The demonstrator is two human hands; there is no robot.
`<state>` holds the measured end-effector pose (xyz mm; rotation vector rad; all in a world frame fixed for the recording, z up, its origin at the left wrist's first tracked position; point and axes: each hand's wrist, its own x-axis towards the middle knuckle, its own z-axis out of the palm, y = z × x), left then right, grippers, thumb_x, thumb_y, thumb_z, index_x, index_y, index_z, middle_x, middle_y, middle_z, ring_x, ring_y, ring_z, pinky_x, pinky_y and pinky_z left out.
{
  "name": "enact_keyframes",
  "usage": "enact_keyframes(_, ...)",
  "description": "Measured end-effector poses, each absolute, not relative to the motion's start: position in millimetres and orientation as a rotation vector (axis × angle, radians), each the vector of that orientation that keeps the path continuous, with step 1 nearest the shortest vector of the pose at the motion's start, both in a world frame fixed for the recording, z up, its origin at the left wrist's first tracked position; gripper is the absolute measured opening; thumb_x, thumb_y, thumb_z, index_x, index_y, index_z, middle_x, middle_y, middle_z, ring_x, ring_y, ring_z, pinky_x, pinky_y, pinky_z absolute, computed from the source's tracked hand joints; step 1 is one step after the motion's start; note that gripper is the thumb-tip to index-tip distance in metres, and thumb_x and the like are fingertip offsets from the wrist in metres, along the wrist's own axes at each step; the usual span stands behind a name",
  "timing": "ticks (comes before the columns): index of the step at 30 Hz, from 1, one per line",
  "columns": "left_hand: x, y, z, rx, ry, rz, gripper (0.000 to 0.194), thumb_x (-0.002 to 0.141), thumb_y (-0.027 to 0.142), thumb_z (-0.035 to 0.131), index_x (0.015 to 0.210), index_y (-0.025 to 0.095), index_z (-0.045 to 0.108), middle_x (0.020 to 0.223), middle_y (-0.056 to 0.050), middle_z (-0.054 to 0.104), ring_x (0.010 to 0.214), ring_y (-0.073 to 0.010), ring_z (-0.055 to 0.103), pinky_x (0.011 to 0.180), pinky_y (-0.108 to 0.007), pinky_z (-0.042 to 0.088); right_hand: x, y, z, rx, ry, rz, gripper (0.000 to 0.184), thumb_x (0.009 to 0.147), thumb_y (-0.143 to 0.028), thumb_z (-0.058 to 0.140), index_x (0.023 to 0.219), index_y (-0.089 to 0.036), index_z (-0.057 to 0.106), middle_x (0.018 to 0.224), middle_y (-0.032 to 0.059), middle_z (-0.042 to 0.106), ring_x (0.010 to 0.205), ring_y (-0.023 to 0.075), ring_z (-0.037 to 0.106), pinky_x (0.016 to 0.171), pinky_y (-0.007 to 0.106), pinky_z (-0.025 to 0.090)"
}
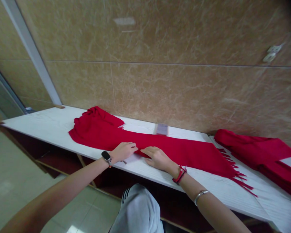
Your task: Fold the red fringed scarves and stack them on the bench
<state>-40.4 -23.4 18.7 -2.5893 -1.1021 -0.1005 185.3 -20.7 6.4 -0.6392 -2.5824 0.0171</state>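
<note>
A long red scarf [184, 149] lies stretched along the white counter [50, 124]. Its left end is bunched in a loose heap, and fringe hangs from its flat right end. At the scarf's front edge, the bent fingers of my left hand [124, 151] are closed on the cloth. Close beside it, my right hand [158, 158] rests on the same edge, fingers stretched out and thumb apart. A small pale tag [123, 161] shows just below my left hand.
More folded red cloth [254, 149] lies at the counter's right. A small grey-purple card-like item [161, 129] sits behind the scarf. A tan marble-patterned wall [160, 87] rises behind the counter. Dark open shelves [60, 160] are underneath, with my knee [140, 207] in front.
</note>
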Motion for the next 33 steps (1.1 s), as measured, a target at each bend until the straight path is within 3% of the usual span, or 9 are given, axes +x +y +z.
enact_keyframes(3,-39.4,-23.3,9.2,-2.588,-1.135,-0.176,0.019,0.083,0.009,0.047,0.097,0.017,0.059,0.091,-0.003,0.059,0.088,-0.0151,0.054,0.078,-0.024,0.043,183.7,-22.4,10.4,-0.743,-2.549,-0.049,0.037,0.08,-0.026,0.057,0.116,-0.015,0.055,0.107,0.0107,0.062,0.098,0.0215,0.055,0.086,0.035,0.042)
enact_keyframes(7,-42.3,-20.2,2.7,-2.608,-1.246,-0.404,0.023,0.086,0.011,0.043,0.1,0.017,0.06,0.096,-0.003,0.059,0.09,-0.0143,0.055,0.082,-0.024,0.043,182.3,-21.2,11.2,-0.84,-2.586,-0.155,0.023,0.081,-0.018,0.052,0.102,-0.016,0.062,0.098,0.0099,0.063,0.091,0.0212,0.055,0.081,0.033,0.042)
enact_keyframes(11,-41.6,-19.6,2.5,-2.639,-1.265,-0.531,0.02,0.088,0.017,0.044,0.098,0.017,0.061,0.095,-0.003,0.059,0.09,-0.0144,0.055,0.083,-0.024,0.043,181.4,-19.7,8.3,-0.889,-2.586,-0.196,0.021,0.085,-0.013,0.045,0.093,-0.016,0.064,0.09,0.0096,0.063,0.084,0.0201,0.055,0.076,0.031,0.042)
enact_keyframes(22,-35.3,-24.9,6.3,-2.649,-1.058,-0.29,0.022,0.087,0.011,0.042,0.099,0.016,0.061,0.092,-0.005,0.058,0.086,-0.0158,0.053,0.078,-0.026,0.043,180.3,-14.1,-1.9,-0.88,-2.549,-0.115,0.018,0.084,-0.012,0.048,0.078,-0.016,0.065,0.077,0.0065,0.062,0.075,0.0175,0.055,0.071,0.028,0.042)
enact_keyframes(33,-34.0,-24.1,8.8,-2.735,-1.055,-0.39,0.029,0.082,0.003,0.043,0.096,0.018,0.063,0.092,-0.004,0.059,0.088,-0.0156,0.051,0.083,-0.027,0.041,189.0,-10.1,-4.9,-0.63,-2.593,0.025,0.024,0.085,-0.015,0.047,0.098,-0.02,0.066,0.092,0.0073,0.061,0.086,0.0177,0.053,0.079,0.031,0.043)
